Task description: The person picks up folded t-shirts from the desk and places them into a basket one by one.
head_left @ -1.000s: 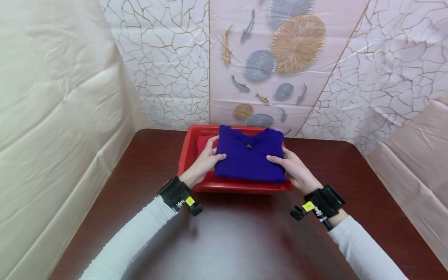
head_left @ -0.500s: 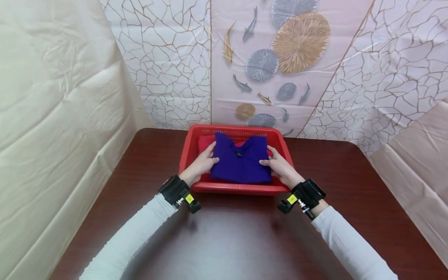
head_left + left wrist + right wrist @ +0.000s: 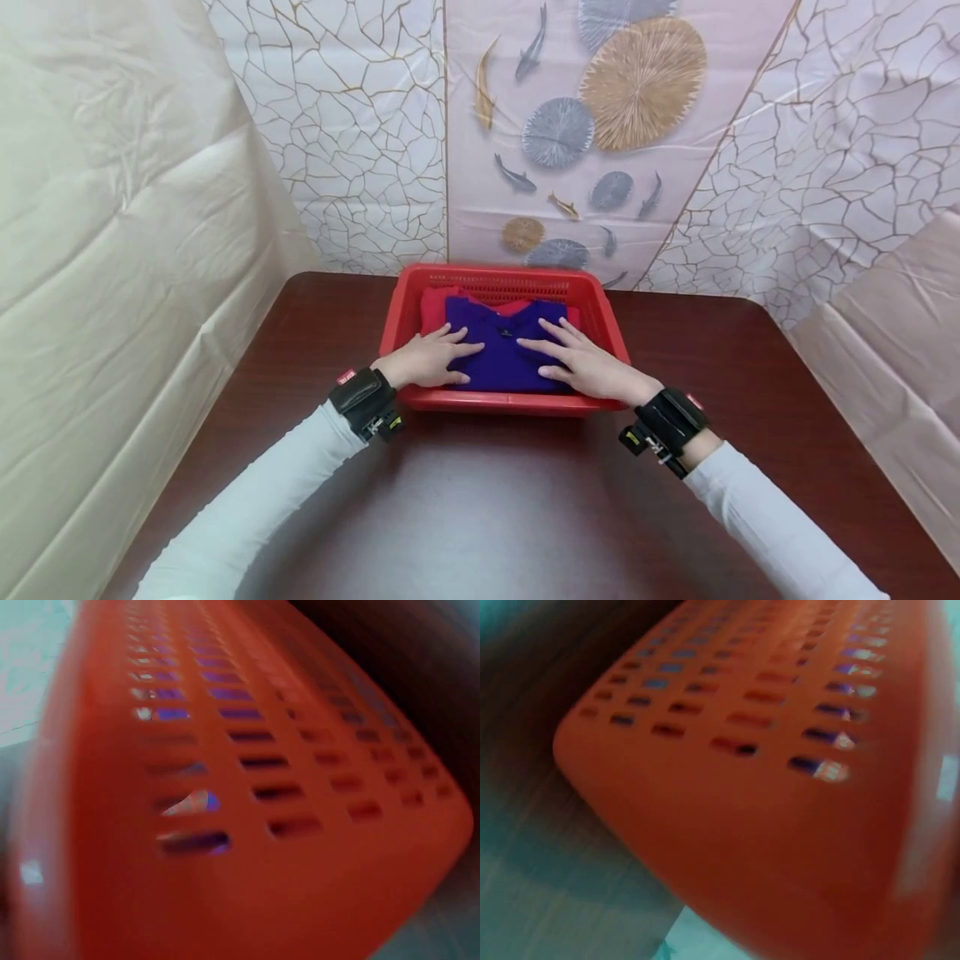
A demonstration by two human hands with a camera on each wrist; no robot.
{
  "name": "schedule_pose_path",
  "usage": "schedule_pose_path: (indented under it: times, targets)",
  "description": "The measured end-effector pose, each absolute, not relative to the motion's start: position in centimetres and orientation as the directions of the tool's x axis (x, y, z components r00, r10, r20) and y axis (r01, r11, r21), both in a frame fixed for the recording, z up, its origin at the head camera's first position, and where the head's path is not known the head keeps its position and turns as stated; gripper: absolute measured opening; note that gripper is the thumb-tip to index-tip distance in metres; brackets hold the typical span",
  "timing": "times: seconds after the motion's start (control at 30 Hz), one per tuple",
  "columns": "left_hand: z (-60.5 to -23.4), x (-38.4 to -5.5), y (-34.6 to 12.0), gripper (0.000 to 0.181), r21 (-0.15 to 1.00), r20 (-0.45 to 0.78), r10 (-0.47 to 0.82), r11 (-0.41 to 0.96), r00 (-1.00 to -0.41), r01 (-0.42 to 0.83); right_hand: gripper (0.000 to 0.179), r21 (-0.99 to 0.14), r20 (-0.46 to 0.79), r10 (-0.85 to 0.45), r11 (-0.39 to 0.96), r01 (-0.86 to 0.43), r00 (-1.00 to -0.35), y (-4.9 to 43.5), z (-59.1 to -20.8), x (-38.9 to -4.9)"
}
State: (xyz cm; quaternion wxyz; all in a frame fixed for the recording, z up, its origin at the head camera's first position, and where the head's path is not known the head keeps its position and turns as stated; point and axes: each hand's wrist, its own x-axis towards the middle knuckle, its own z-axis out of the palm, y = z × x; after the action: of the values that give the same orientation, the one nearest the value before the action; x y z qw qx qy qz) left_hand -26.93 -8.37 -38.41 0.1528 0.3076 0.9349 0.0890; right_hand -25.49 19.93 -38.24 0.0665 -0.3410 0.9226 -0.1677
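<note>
A folded dark blue shirt lies in the red plastic basket, its collar toward the back. Under and behind it shows red folded cloth. My left hand rests on the shirt's left part with fingers spread. On the right part, my right hand lies palm down, its fingers likewise spread. Both wrist views are filled by the slotted basket wall, with blue cloth glimpsed through the slots; the hands themselves are hidden there.
The basket stands on a dark brown table, near its back edge. Behind the table hangs a patterned wall covering. Cream cloth hangs along the left side, and more cloth on the right.
The blue shirt has come down into the basket, shifting a little left. Both hands have let go of its side edges and now lie spread on top of it.
</note>
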Motion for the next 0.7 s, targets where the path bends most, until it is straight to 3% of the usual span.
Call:
schedule_pose_path:
  times: [0.1, 0.23, 0.43, 0.57, 0.7]
  targets:
    - [-38.6, -26.7, -8.1, 0.062, 0.210, -0.347, 0.569, 0.822, -0.746, 0.529, 0.055, -0.340, -0.129, -0.661, 0.730, -0.593, -0.739, 20.1, -38.6, -25.6]
    - [-38.9, -26.4, -8.0, 0.062, 0.215, -0.412, 0.554, 0.830, -0.723, 0.514, 0.057, -0.325, -0.251, -0.643, 0.760, -0.563, -0.723, 20.2, -39.4, -25.6]
    - [-39.4, -26.8, -7.8, 0.062, 0.238, -0.429, 0.564, 0.824, -0.706, 0.513, 0.058, -0.349, -0.300, -0.616, 0.781, -0.517, -0.728, 20.2, -39.9, -25.6]
    - [-39.4, -27.7, -7.9, 0.058, 0.248, -0.336, 0.604, 0.797, -0.723, 0.550, 0.056, -0.332, -0.230, -0.605, 0.785, -0.523, -0.762, 20.1, -39.7, -26.1]
    - [-38.9, -27.7, -7.9, 0.038, 0.251, -0.105, 0.614, 0.777, -0.782, 0.577, 0.047, -0.304, -0.099, -0.535, 0.819, -0.486, -0.839, 19.8, -39.2, -26.3]
